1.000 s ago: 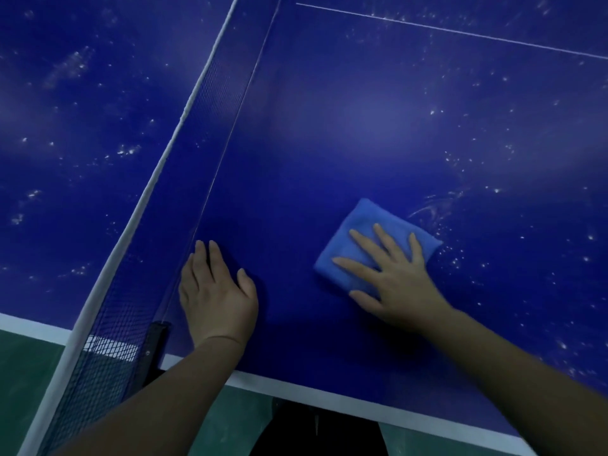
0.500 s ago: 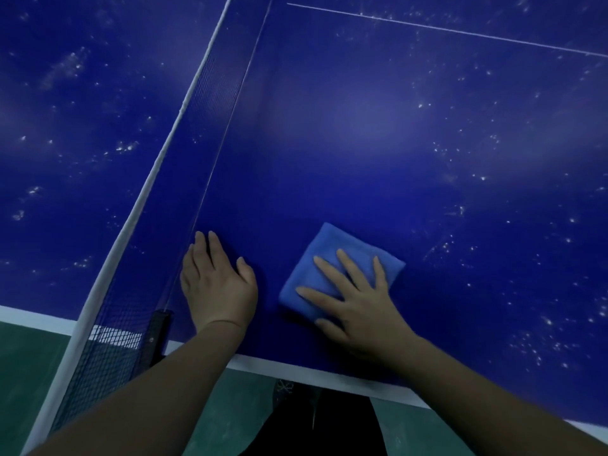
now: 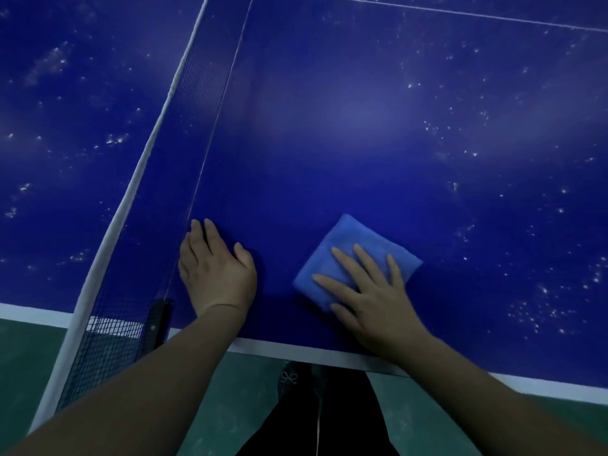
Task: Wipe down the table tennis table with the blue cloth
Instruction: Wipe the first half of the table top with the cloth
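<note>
The folded blue cloth (image 3: 348, 248) lies flat on the dark blue table tennis table (image 3: 378, 133), close to its near white edge. My right hand (image 3: 371, 301) presses down on the cloth with straight, spread fingers that cover its near half. To the left, my left hand (image 3: 218, 274) rests flat on the table beside the net, fingers straight and together. White dust specks dot the surface to the right of the cloth and across the far half. The patch between my two hands looks free of specks.
The net (image 3: 158, 179) with its white top band runs diagonally from the near left up to the far middle. Its black post clamp (image 3: 156, 320) grips the table edge just left of my left wrist. Green floor (image 3: 19, 350) and my dark trousers show below the edge.
My right hand slid the cloth left and toward me, nearer my left hand, then back a little to the right. My left hand stayed planted by the net.
</note>
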Tool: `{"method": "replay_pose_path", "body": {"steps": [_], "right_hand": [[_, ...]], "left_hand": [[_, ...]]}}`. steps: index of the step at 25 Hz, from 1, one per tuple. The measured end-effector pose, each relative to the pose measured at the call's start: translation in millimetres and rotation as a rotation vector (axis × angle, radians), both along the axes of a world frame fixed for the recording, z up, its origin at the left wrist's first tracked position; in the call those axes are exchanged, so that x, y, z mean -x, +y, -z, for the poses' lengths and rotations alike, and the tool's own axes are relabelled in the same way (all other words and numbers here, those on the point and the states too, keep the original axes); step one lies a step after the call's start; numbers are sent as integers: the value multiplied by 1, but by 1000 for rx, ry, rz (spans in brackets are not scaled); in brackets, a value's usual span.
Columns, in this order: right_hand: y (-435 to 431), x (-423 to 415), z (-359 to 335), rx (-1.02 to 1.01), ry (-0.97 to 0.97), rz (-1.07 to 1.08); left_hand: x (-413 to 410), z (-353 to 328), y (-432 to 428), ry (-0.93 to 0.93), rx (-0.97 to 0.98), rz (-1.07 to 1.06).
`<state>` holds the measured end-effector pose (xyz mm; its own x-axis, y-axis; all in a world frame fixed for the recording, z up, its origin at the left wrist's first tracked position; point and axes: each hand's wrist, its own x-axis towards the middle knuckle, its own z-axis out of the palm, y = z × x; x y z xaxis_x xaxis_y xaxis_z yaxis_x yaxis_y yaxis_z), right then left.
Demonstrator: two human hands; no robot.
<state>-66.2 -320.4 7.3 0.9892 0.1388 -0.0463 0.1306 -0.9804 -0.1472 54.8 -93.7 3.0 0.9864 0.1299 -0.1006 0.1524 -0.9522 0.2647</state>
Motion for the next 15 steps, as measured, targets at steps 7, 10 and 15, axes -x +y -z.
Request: {"method": "replay_pose_path", "body": {"steps": [7,10,15], "right_hand": [[-79,-59,-15,-97,-180,581],[-27,-74,-17,-146,-217,431],[-47,16,-6,-116,-206,207]], "left_hand": [[0,1,1,-8,-3,11],[1,1,0,-16,0,7],[0,3,1,-24,9,9]]}}
